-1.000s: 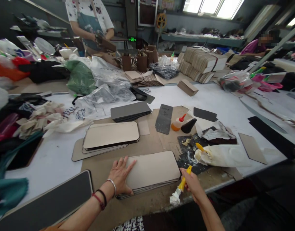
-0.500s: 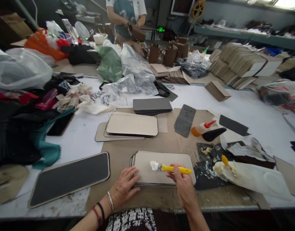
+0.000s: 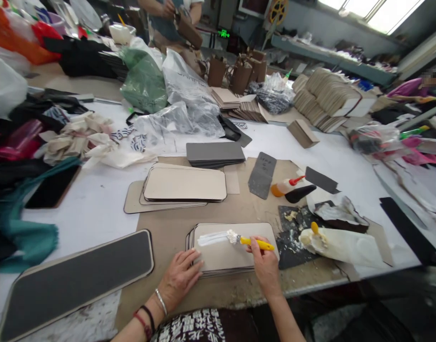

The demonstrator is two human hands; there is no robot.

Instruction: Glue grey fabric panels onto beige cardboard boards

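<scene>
My right hand (image 3: 265, 266) is closed round the yellow handle of a paintbrush (image 3: 259, 243). White paste coats its bristles, which touch the top beige panel (image 3: 218, 259) of a stack in front of me. A white streak of paste (image 3: 213, 238) runs over the left part of that panel. My left hand (image 3: 180, 278) lies with fingers stretched out on the stack's left edge. To the right, a white bottle-like container (image 3: 353, 247) has paste and a small yellow-handled tool at its near end; it rests beside a dark, paste-stained sheet (image 3: 292, 254).
A long dark panel with pale edging (image 3: 82, 280) lies at left. Behind the stack are more beige panels (image 3: 185, 183), grey panels (image 3: 216, 153) and a red-tipped glue bottle (image 3: 285, 186). Plastic bags (image 3: 189, 90) and cloth scraps (image 3: 75, 135) crowd the back left. A person (image 3: 171, 23) stands across the table.
The brush has laid a white streak on the top panel, and its bristles now press on the panel right of that streak. My left hand stays on the stack; the view has turned right.
</scene>
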